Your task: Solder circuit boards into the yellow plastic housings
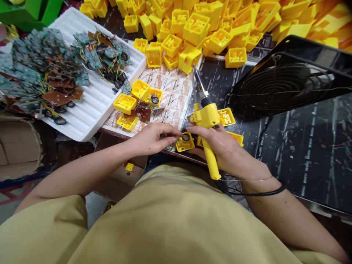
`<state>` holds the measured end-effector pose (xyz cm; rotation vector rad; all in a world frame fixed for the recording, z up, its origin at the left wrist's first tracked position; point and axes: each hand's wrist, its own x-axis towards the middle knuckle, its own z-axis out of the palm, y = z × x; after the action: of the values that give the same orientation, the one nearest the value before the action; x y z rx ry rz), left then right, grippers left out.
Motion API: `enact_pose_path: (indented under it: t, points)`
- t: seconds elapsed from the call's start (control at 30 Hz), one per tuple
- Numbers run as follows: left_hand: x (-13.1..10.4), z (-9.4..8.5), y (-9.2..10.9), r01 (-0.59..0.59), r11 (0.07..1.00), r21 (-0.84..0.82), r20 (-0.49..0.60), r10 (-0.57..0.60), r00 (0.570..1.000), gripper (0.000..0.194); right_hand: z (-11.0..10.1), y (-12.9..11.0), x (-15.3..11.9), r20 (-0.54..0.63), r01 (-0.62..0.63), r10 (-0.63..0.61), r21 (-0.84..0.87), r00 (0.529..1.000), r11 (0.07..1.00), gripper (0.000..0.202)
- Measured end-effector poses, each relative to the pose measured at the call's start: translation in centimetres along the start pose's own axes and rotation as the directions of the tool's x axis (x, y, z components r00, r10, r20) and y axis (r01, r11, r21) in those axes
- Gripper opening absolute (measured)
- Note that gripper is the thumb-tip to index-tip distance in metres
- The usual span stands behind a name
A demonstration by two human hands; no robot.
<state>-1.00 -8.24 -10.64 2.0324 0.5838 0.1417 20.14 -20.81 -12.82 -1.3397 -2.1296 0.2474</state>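
Note:
My right hand (228, 146) is wrapped round a yellow soldering gun (207, 115), its metal tip pointing away from me toward the pile. Below the gun, at the table's front edge, is a small yellow plastic case (188, 146) with a round black speaker (186, 137) in it. The closed fingertips of my left hand (154, 138) are at this case's left side, beside the speaker; what they pinch is too small to make out. Two more yellow cases, one being a yellow case (226, 116) partly behind my right hand, lie nearby.
A white foam tray (95, 126) at left bears heaped circuit boards (49, 69) with wires and speakers. Several yellow cases (125, 103) lie beside it. More yellow housings (196, 27) are piled at the back. A black fan (277, 84) stands at right. A cable (258, 192) crosses my right wrist.

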Motion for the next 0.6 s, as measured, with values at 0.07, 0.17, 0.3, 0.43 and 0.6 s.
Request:
enact_pose_path:
  t: [0.07,0.17,0.3,0.43,0.6]
  points:
    - [0.1,-0.2,0.1,-0.032,0.998,0.044,0.032,0.031,0.999,0.020,0.0,0.0,-0.2,-0.014,-0.018,0.018,-0.010,1.000,1.000,0.045]
    - [0.3,-0.7,0.4,-0.079,0.990,0.121,0.070,0.071,0.995,0.016,0.3,-0.3,-0.1,-0.076,-0.030,0.027,-0.032,0.997,0.999,0.050]
    - [0.9,-1.2,1.0,-0.128,0.973,0.194,0.122,0.106,0.987,0.013,0.7,-0.8,0.9,-0.124,-0.017,0.011,-0.051,0.992,0.999,0.044]
    - [1.3,-1.6,1.0,-0.105,0.982,0.158,0.108,0.088,0.990,0.009,0.6,-0.7,1.9,-0.032,0.017,-0.020,-0.088,0.999,0.996,0.040]
    - [1.4,-1.7,0.3,-0.222,0.959,0.175,0.179,0.190,0.965,0.011,0.1,-0.6,2.1,0.005,-0.011,0.011,-0.022,1.000,1.000,0.035]
